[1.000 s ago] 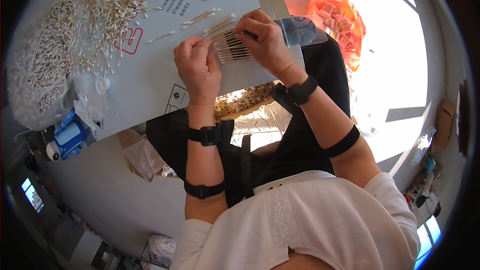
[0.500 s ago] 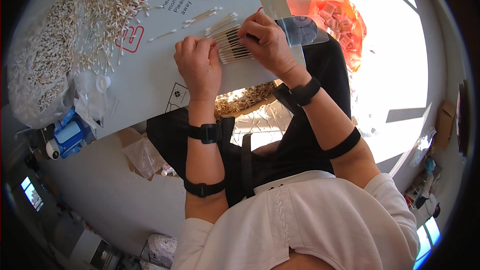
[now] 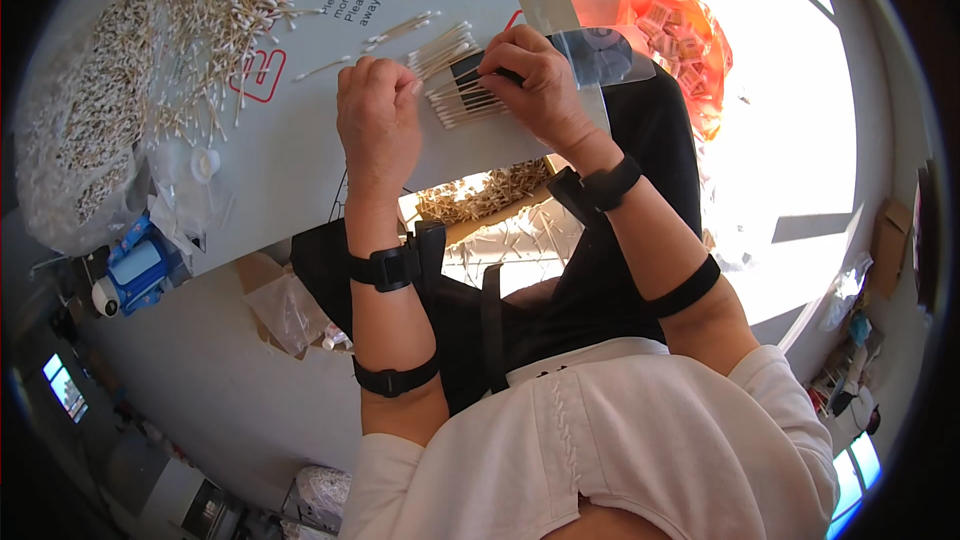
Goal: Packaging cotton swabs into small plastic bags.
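Several wooden cotton swabs [image 3: 468,105] lie side by side over a dark flat piece [image 3: 466,70] on the table, their white tips toward my left hand. Just above them is a looser bundle of swabs [image 3: 440,48]. My right hand [image 3: 535,85] rests at the far end of the row, thumb and fingers pinched around a small black item [image 3: 509,76] partly hidden by them. My left hand [image 3: 378,120] is left of the row, apart from it. Its fingers are drawn together, and what they hold, if anything, is hidden.
A big heap of swabs [image 3: 225,30] and a clear bag of swabs [image 3: 100,110] occupy the table's left. Clear film [image 3: 600,58] overhangs its right edge, near an orange bag of small packs [image 3: 690,50]. Below the front edge, a box holds more swabs [image 3: 485,195].
My left hand has drawn back to the left, away from the row of swabs. A gap now shows between the row and the upper bundle. My right hand has barely moved.
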The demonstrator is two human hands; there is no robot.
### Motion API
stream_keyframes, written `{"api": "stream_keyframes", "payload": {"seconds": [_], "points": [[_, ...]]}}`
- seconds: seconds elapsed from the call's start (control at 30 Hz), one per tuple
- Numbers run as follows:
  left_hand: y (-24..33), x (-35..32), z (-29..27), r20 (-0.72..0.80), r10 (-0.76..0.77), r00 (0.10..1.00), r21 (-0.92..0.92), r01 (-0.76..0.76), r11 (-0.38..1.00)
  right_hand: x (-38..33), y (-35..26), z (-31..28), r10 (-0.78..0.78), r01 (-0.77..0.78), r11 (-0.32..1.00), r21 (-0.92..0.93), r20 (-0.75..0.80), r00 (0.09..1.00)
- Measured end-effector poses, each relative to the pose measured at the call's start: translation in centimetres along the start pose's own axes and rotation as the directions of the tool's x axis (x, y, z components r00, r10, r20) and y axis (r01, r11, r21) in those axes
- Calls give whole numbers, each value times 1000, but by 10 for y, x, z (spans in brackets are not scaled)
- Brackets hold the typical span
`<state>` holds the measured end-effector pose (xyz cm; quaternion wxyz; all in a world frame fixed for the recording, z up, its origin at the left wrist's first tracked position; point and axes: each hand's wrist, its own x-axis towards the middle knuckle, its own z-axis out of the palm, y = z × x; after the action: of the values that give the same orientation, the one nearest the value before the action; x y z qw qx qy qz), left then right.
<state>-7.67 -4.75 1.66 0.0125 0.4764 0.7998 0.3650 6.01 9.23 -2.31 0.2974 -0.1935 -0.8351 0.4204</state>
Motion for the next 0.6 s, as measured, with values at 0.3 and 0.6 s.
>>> {"api": "stream_keyframes", "payload": {"seconds": [0.3, 0.6], "points": [[23, -40, -2, 10, -62, 998, -75, 63, 995, -1, -2, -19, 97, -105, 993, 59, 132, 987], [7, -15, 17, 70, 45, 997, 118, -53, 992, -5, -4, -15, -9, 18, 996, -83, 115, 993]]}}
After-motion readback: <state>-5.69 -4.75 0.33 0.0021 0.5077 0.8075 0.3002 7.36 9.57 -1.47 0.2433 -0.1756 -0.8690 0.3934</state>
